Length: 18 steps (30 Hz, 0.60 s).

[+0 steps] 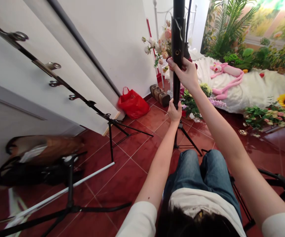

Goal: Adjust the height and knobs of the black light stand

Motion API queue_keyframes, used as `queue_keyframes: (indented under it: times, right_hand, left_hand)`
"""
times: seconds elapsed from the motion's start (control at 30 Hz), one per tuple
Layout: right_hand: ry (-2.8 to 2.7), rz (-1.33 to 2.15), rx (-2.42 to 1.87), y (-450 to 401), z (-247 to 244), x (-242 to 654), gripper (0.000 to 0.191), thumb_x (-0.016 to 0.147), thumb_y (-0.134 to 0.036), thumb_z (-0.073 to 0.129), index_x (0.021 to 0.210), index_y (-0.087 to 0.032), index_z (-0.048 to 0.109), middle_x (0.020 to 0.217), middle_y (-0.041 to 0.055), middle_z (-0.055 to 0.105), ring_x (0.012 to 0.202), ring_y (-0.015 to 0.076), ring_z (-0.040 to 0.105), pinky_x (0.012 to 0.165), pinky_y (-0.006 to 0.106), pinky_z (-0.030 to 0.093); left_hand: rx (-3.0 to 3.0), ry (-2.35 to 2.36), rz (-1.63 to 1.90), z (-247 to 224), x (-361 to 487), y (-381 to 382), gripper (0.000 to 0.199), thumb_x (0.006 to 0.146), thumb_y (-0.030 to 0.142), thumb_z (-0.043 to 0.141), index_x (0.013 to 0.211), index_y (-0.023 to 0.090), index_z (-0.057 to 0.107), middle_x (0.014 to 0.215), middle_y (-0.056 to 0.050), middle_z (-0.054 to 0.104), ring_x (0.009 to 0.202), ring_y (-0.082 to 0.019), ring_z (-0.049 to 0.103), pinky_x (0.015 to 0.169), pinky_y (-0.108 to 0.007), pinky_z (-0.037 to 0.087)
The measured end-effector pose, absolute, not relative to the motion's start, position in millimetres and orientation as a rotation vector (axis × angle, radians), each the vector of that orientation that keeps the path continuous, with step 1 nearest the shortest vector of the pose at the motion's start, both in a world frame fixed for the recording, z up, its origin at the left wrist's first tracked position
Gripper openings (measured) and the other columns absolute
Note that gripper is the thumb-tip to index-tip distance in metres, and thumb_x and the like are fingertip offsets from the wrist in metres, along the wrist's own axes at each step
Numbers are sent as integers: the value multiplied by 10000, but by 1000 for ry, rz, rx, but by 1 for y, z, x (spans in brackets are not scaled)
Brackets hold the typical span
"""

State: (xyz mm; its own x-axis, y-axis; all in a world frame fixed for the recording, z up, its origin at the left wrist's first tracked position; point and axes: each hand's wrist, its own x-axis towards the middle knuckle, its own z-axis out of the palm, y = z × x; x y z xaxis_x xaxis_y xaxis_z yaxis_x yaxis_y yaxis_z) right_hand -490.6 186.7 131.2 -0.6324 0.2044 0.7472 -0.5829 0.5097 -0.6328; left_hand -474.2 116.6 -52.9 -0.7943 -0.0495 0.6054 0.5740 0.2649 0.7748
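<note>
A black light stand [178,38] rises upright in front of me, its upper end running out of the top of the view. My right hand [188,75] is closed round the thick upper section, just below a small round hole. Lower on the same pole, my left hand [175,111] is wrapped round it with the thumb pointing up. Beneath the hands, the stand's tripod legs [190,140] spread on the red tiled floor [142,148]. Part of the pole is hidden behind my fingers.
Left of me stands another tripod [110,138] and a clamp-fitted bar [43,67]. A red bag [133,103] sits by the wall. Flowers [268,113] and a pink plush toy [231,70] lie around a white-draped bed [253,85]. A black stand base [69,207] is at lower left.
</note>
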Motion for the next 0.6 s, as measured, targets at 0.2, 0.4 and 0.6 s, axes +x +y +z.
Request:
queue_keyframes:
  times: [0.2, 0.4, 0.6]
  right_hand:
    - [-2011, 1111, 258, 176, 143, -464, 550, 878, -640, 516, 1015, -126, 655, 866, 2, 642, 955, 161, 689, 870, 285, 541]
    - [-2271, 1066, 216, 203, 75, -414, 482, 939, -608, 487, 1046, -170, 658, 1055, 86, 717, 996, 184, 669, 929, 319, 528]
    - [-2282, 1524, -201, 235, -9, -399, 418, 972, -479, 444, 1257, -211, 590, 1242, 105, 668, 1070, 187, 654, 896, 356, 548]
  left_hand:
    - [-428, -2028, -1546, -52, -473, 118, 577, 955, 628, 329, 1200, 165, 571, 1108, -153, 700, 1053, -236, 695, 895, -326, 517]
    - [-452, -2018, -1539, -52, -473, 117, 590, 956, 631, 316, 1196, 156, 570, 1129, -169, 694, 1061, -246, 690, 901, -343, 518]
    - [-441, -2012, -1540, -52, -475, 118, 565, 953, 623, 341, 1187, 165, 575, 1099, -160, 705, 1048, -238, 698, 900, -341, 523]
